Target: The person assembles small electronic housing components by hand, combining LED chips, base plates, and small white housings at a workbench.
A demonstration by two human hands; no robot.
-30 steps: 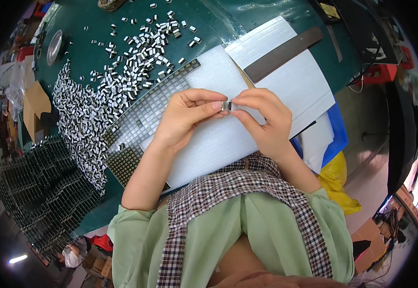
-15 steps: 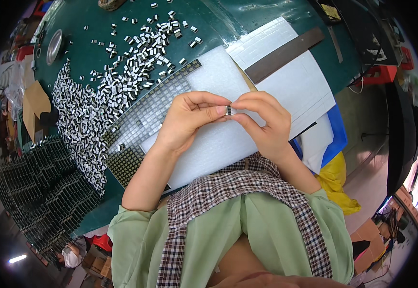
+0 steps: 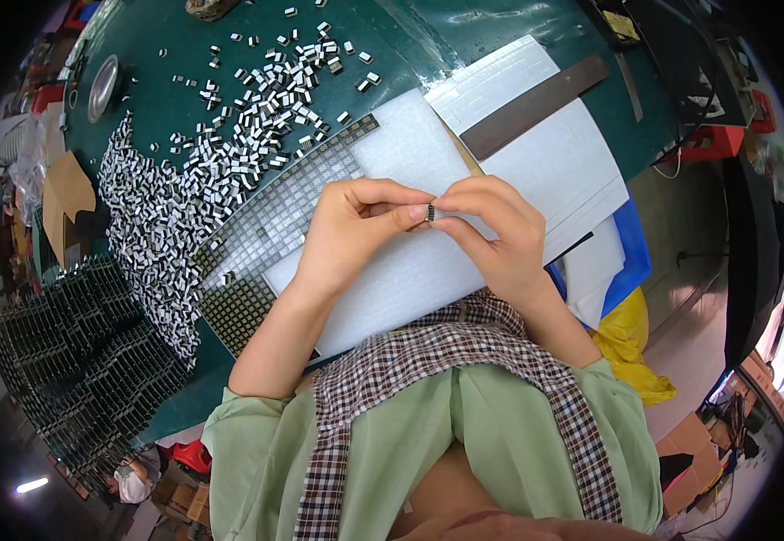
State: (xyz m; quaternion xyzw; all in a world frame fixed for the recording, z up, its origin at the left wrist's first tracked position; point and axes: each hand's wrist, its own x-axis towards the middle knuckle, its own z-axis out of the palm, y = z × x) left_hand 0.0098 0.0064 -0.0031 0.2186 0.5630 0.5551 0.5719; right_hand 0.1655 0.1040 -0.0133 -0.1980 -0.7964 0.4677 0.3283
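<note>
Between the fingertips of both hands is a small block with a dark ribbed side [image 3: 431, 213]. My left hand [image 3: 342, 225] pinches it with thumb and forefinger. From the other side the fingertips of my right hand [image 3: 503, 230] close on it too, partly hiding it. Both hands are above a white foam sheet [image 3: 383, 288]. Beside my left wrist lies a dark panel with a grid of small squares [image 3: 239, 311], many of them pale along its middle. One small block [image 3: 227, 278] rests on that panel.
A large heap of small black-and-white blocks [image 3: 153, 225] spreads over the green table [image 3: 401, 45]. Stacked dark boards [image 3: 77, 334] stand at the left. On the right, a dark brown bar [image 3: 536, 106] lies across white sheets [image 3: 581, 171], near a blue tray [image 3: 631, 243].
My fingers have shifted slightly, and the small block now appears turned a little between them. Both hands stay in nearly the same place.
</note>
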